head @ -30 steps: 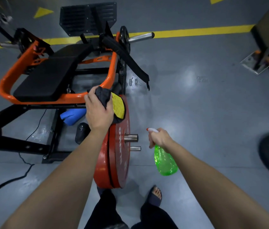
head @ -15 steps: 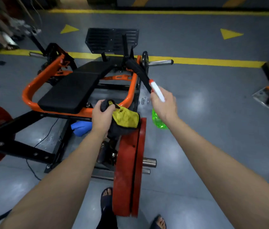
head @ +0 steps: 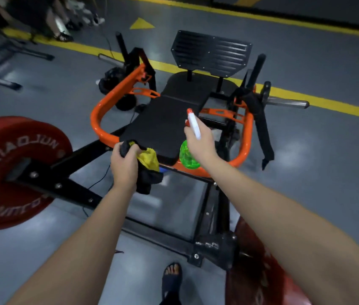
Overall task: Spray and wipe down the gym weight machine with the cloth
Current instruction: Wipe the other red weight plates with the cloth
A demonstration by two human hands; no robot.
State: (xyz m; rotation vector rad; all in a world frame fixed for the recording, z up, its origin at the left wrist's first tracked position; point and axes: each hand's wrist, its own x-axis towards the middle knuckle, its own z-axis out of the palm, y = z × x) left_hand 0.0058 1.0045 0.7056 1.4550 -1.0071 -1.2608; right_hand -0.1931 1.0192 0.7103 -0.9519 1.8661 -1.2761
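Observation:
The weight machine has an orange tube frame, a black seat pad and a black ribbed footplate. My left hand grips a bunched yellow and black cloth at the pad's near left corner. My right hand holds a green spray bottle with a white and red head, raised over the pad's near right edge, nozzle pointing away from me over the pad.
Red weight plates sit at the left and at the bottom right on black frame bars. A chrome plate peg sticks out to the right. My sandalled foot stands by the frame. Another person's legs are far left.
My view has swung left and forward, so the seat pad is now centred. The right hand lifted the bottle from beside the plate to over the pad. The left hand brought the cloth to the pad's corner.

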